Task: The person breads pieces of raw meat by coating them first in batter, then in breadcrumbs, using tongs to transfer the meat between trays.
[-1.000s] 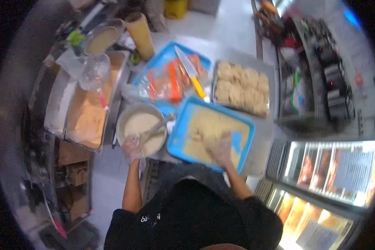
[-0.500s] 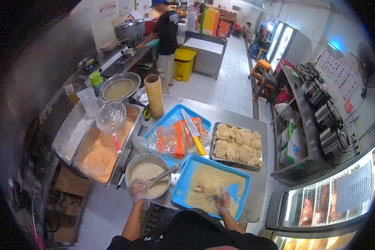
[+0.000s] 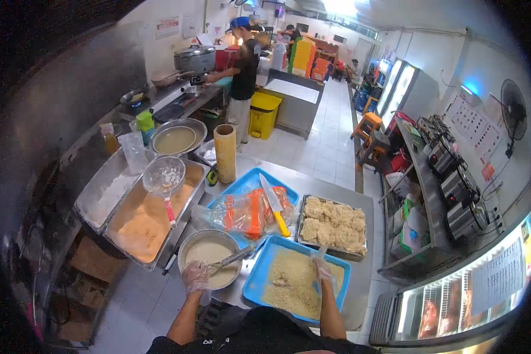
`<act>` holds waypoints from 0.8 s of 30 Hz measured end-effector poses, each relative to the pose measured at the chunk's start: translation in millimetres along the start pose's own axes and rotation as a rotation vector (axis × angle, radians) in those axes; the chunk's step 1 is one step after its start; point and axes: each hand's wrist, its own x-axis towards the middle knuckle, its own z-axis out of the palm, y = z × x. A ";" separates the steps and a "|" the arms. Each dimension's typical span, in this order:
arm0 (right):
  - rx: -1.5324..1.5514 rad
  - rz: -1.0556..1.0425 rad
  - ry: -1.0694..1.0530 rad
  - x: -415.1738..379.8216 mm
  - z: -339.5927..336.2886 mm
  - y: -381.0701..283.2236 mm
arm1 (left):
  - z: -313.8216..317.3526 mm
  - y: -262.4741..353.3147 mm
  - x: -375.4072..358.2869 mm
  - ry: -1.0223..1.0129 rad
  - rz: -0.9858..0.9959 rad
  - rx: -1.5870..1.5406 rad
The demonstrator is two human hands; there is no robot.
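Note:
My left hand (image 3: 195,277), in a clear glove, is at the near left rim of a metal bowl of pale batter (image 3: 203,251), by the handle end of a whisk (image 3: 221,264); its grip is unclear. My right hand (image 3: 322,266), also gloved, is over the right part of a blue tray (image 3: 251,287) of crumbs (image 3: 292,268), fingers pointing to its far edge. A coated piece (image 3: 280,280) lies in the crumbs. Behind the tray, a metal pan holds breaded pieces (image 3: 333,223).
A yellow-handled knife (image 3: 272,203) lies across plastic bags (image 3: 242,212) on another blue tray. Flour containers (image 3: 138,227) with a pink-handled strainer (image 3: 164,177) stand left. A bamboo tube (image 3: 225,153) stands behind. A person (image 3: 243,82) works at the left counter.
My right hand has moved from the crumbs toward the tray's far right edge. The camera view has tilted up slightly. My left hand has stayed beside the batter bowl.

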 end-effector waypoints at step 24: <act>-0.588 -0.360 -0.662 -10.5 72.5 -83.3 | 29.7 -35.4 -4.6 0.058 0.074 -0.089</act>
